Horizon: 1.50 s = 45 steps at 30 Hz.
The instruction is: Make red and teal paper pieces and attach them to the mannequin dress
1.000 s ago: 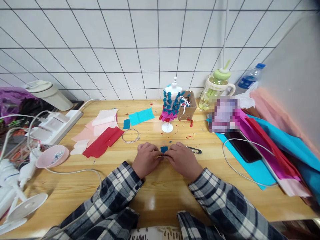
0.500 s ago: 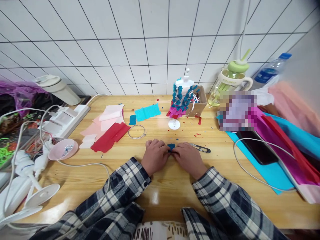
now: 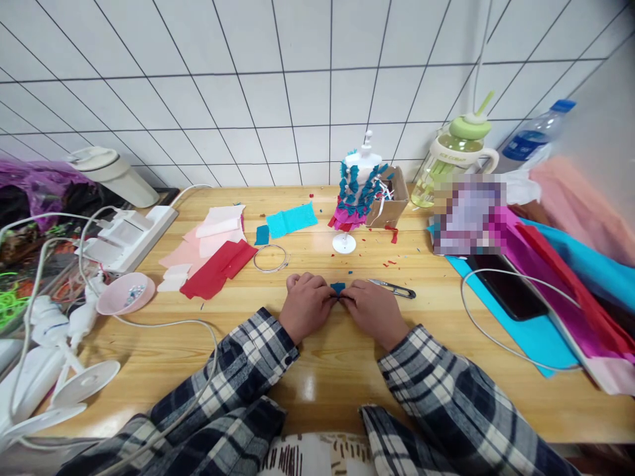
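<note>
Between my fingertips, low over the table, is a small piece of teal crepe paper [image 3: 338, 288]. My left hand [image 3: 308, 307] pinches its left side, while my right hand [image 3: 374, 311] is closed on the right side. Fingers hide most of the piece. Just beyond my right hand lies a pair of thread snips [image 3: 394, 289]. Farther back stands a small white dress form [image 3: 366, 162], dressed in teal, magenta and red ruffles. A ring of thin wire [image 3: 270, 258] lies ahead and to the left of my hands.
Red crepe paper [image 3: 218, 270], pale pink sheets [image 3: 218, 231] and a light blue strip [image 3: 292, 220] lie left. A pink bowl of beads [image 3: 126, 295] sits by a power strip [image 3: 133, 241]. Rightward are a cardboard box [image 3: 391, 198], a jug [image 3: 454, 158] and a phone [image 3: 510, 291].
Both hands keep their pinch on the teal crepe paper, with only a slight shift of the fingers. The whole view has moved a little.
</note>
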Motion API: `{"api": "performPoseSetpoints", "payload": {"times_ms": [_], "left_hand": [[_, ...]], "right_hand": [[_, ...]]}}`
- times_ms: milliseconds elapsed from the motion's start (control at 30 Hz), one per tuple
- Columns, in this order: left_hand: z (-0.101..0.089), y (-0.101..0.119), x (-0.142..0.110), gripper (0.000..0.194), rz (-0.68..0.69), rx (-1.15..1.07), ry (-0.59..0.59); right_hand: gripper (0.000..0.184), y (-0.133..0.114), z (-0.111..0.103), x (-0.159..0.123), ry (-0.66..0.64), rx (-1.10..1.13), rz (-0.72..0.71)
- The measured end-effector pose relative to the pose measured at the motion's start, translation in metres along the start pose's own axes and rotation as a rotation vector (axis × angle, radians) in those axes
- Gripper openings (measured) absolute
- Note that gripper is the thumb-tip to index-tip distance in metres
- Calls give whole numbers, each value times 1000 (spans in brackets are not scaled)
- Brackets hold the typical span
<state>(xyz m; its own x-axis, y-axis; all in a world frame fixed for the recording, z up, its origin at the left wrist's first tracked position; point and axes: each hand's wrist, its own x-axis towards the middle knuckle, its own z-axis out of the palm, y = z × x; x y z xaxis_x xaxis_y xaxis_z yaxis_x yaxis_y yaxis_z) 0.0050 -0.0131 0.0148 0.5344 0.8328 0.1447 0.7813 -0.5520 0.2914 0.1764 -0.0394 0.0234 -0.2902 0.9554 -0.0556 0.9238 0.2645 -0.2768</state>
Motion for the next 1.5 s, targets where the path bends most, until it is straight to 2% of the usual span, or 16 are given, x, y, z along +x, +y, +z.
{"api": "performPoseSetpoints", "payload": {"times_ms": [433, 733, 900, 1500], "left_hand": [[-1, 1, 0, 13, 33, -14, -5], [1, 4, 1, 20, 43, 3, 19], [2, 3, 1, 14, 18, -4, 19], [2, 3, 3, 12, 14, -12, 15]], "right_hand": [[26, -2, 3, 1, 0, -60, -7], [22, 0, 6, 1, 11, -30, 26], [25, 0, 4, 2, 1, -37, 25], [24, -1, 3, 3, -15, -24, 35]]}}
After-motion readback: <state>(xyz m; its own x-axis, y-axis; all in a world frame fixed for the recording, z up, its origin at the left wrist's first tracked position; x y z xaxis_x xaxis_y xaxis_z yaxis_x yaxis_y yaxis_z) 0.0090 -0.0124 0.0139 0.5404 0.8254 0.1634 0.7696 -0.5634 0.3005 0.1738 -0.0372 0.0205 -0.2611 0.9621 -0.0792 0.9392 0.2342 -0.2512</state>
